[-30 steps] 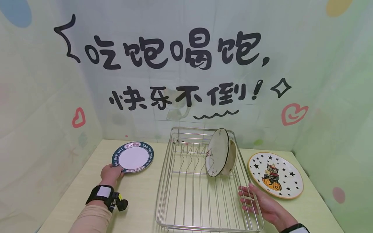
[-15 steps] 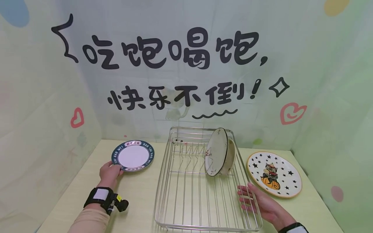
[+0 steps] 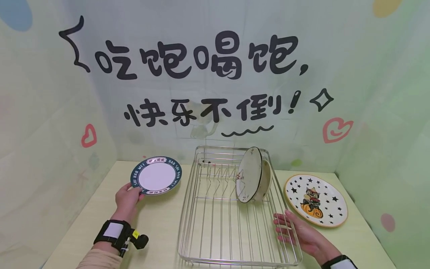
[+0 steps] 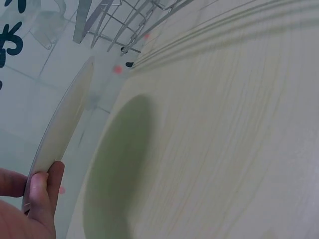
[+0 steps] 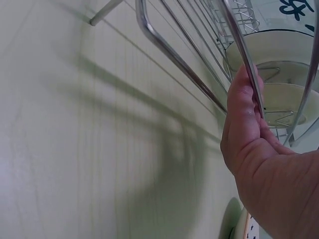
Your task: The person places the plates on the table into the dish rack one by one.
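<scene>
The blue-rimmed plate (image 3: 156, 176), round and glossy with a white centre, sits left of centre in the head view, tilted up off the pale wood-grain table (image 3: 161, 228). The left hand (image 3: 127, 198) pinches its near lower edge, thumb on top and fingers curled beneath. At lower right the right hand (image 3: 297, 233) rests with straight, spread fingers on the side of the shiny wire dish rack (image 3: 215, 224), where a cream plate (image 3: 249, 175) stands upright. A star-patterned plate (image 3: 315, 201) lies flat at far right.
</scene>
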The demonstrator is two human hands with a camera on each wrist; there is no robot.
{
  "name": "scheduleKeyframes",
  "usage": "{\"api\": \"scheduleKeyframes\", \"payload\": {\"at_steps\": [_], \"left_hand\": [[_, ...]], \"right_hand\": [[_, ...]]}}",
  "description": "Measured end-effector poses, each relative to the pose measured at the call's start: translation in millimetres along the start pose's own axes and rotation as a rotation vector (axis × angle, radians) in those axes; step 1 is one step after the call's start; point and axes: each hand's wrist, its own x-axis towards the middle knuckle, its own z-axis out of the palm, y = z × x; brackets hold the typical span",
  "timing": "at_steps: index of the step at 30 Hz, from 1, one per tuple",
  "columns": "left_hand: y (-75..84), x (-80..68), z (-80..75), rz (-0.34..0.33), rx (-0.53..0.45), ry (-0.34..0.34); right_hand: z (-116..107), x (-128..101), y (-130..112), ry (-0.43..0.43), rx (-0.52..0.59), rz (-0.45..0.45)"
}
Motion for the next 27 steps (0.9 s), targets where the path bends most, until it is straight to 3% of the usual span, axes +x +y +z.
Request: {"api": "scheduleKeyframes", "payload": {"at_steps": [3, 7, 11, 27], "left_hand": [[7.1, -8.9, -3.1, -0.024, -0.023, -0.005], [31.0, -41.0, -10.3, -0.039, -0.02, -0.031], [45.1, -63.0, -16.4, -0.007, -0.017, -0.057], [53.2, -78.3, -18.1, -0.014, -0.1, -0.113]], "right_hand": [[0, 0, 0, 0.01, -0.003, 0.003], [0, -1, -1, 0.008, -0.003, 0.006], [1, -1, -2, 0.001, -0.001, 0.001], [-1, 0, 0, 0.014, 0.017, 0.005]]}}
